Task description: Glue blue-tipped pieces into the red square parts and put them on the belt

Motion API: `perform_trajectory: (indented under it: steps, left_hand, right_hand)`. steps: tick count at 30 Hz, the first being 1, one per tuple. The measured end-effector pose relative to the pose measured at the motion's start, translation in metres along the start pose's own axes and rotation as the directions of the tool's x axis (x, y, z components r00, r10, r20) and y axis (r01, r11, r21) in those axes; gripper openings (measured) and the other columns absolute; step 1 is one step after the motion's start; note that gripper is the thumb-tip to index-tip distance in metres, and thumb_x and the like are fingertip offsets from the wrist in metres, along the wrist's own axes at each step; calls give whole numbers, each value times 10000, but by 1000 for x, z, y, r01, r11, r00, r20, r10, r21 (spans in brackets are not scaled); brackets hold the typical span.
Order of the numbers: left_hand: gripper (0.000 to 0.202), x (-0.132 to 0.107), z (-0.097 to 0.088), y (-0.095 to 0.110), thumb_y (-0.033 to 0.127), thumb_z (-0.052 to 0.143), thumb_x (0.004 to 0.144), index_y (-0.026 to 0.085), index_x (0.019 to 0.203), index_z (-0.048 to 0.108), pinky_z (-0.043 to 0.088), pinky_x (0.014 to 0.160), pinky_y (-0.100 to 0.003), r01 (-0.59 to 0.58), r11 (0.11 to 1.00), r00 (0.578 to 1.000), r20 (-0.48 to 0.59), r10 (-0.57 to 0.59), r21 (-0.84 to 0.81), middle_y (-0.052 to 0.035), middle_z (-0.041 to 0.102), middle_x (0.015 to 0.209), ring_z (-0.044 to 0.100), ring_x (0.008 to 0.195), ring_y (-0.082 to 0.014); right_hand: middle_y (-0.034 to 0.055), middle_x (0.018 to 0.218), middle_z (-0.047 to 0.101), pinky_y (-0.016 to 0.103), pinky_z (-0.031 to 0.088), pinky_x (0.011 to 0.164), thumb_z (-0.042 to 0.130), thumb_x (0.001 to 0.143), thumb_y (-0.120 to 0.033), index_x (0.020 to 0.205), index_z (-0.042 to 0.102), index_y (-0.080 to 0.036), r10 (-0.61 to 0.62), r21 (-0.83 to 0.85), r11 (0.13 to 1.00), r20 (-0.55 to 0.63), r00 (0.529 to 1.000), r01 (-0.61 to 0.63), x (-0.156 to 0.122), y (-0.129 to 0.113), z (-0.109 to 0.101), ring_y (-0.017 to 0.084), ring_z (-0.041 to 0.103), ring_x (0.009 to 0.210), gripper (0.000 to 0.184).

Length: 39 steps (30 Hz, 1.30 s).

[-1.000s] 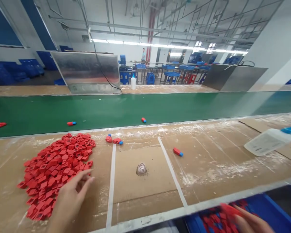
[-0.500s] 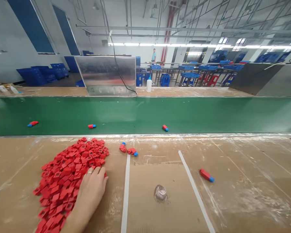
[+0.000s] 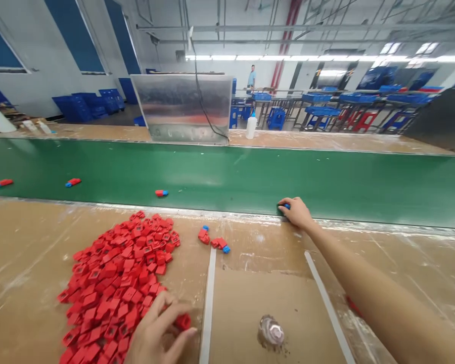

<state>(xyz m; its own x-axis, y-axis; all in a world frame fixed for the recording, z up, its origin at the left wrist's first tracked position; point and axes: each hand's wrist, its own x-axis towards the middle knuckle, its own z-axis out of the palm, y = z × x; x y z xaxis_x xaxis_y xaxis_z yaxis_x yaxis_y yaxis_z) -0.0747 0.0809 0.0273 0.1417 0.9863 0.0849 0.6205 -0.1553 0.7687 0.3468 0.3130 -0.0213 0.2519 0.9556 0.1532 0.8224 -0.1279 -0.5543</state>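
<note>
My left hand (image 3: pixel 161 328) is at the right side of a heap of small red plastic blocks (image 3: pixel 117 278), its thumb and fingers closed around one red block (image 3: pixel 183 321). On the near edge of the green belt, my right hand (image 3: pixel 298 211) pinches a piece with a blue end (image 3: pixel 286 206); the rest of that piece is hidden by the fingers. Two red pieces with blue ends, one (image 3: pixel 203 234) beside the other (image 3: pixel 220 244), lie on the table between my hands. Another red piece (image 3: pixel 353 306) is partly covered by my right forearm.
Several red-and-blue pieces (image 3: pixel 161 193) lie spaced along the green belt (image 3: pixel 220 172). White tape strips (image 3: pixel 208 308) flank a cardboard sheet (image 3: pixel 242 293) with a round metallic lump (image 3: pixel 272 331) on it. Beyond the belt are a metal panel (image 3: pixel 185 106), a white bottle (image 3: pixel 251 126) and a person (image 3: pixel 252 77).
My right hand has come into view and reached to the belt, gripping a blue-ended piece there. My left hand has moved nearer along the heap, now holding a red block. The view has shifted.
</note>
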Motion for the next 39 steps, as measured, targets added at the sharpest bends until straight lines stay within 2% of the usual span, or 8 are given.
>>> perform_trajectory:
  steps: [4, 9, 13, 19, 27, 31, 35, 39]
  left_hand:
    - [105, -10, 11, 12, 202, 685, 771, 256, 846, 734, 516, 717, -267, 100, 993, 985, 146, -90, -63, -46, 648, 1029, 641, 788, -187]
    - [209, -21, 25, 17, 204, 697, 791, 251, 978, 778, 465, 691, -278, 78, 978, 958, 285, -20, -194, -42, 692, 868, 622, 766, -198]
    - [282, -29, 37, 17, 257, 683, 826, 247, 1099, 750, 465, 715, -272, 56, 957, 964, 266, 22, -283, -31, 663, 865, 611, 776, -182]
    - [323, -38, 43, 14, 227, 490, 946, 267, 1190, 697, 472, 841, -297, -132, 982, 984, 98, 146, -134, -56, 649, 1027, 620, 965, -200]
    - [367, -50, 37, 11, 221, 528, 919, 247, 1273, 618, 503, 753, -305, -152, 988, 987, 52, 152, -14, -55, 630, 1022, 614, 770, -175]
    - [271, -51, 41, 16, 270, 598, 883, 228, 1127, 709, 520, 670, -274, -30, 968, 994, 96, 55, -248, -57, 622, 1028, 610, 718, -149]
    - [247, -51, 53, 27, 327, 668, 838, 229, 1048, 755, 544, 798, -281, 140, 839, 985, 163, -63, -525, -73, 682, 1116, 654, 937, -199]
    - [196, -51, 64, 34, 348, 722, 799, 222, 930, 793, 530, 875, -292, 269, 734, 959, 240, -148, -623, -69, 761, 1002, 663, 984, -221]
  right_hand:
    - [81, 906, 676, 397, 487, 817, 620, 873, -266, 850, 636, -159, 63, 55, 997, -23, 998, -62, -26, 7, -26, 226, 634, 871, 111]
    - [110, 929, 721, 350, 523, 718, 510, 894, -340, 1245, 515, -151, -13, 243, 970, 25, 1000, 6, -114, -9, -69, 227, 687, 808, 399]
    - [121, 1112, 702, 397, 529, 852, 536, 888, -408, 1326, 505, -184, -125, 393, 917, 116, 985, 70, -216, -27, -82, 250, 667, 1003, 493]
    - [111, 1036, 704, 427, 544, 790, 486, 897, -365, 1118, 631, -184, -178, 157, 973, 48, 983, 169, -313, -12, -76, 263, 669, 881, 321]
    - [111, 1068, 669, 430, 538, 809, 526, 906, -421, 1053, 630, -197, -97, 268, 959, 26, 995, 87, -336, 4, -81, 269, 653, 942, 288]
    - [109, 1048, 699, 433, 531, 876, 611, 865, -508, 1023, 648, -189, 56, 545, 825, 186, 981, -150, -332, -8, -84, 265, 668, 945, 358]
    - [123, 1056, 705, 416, 547, 861, 646, 855, -531, 1077, 668, -172, 76, 701, 651, 321, 944, -291, -324, -26, -82, 253, 676, 918, 422]
    - [117, 1071, 707, 411, 542, 873, 638, 871, -508, 1061, 671, -180, 8, 642, 742, 279, 960, -193, -316, -47, -81, 260, 660, 985, 381]
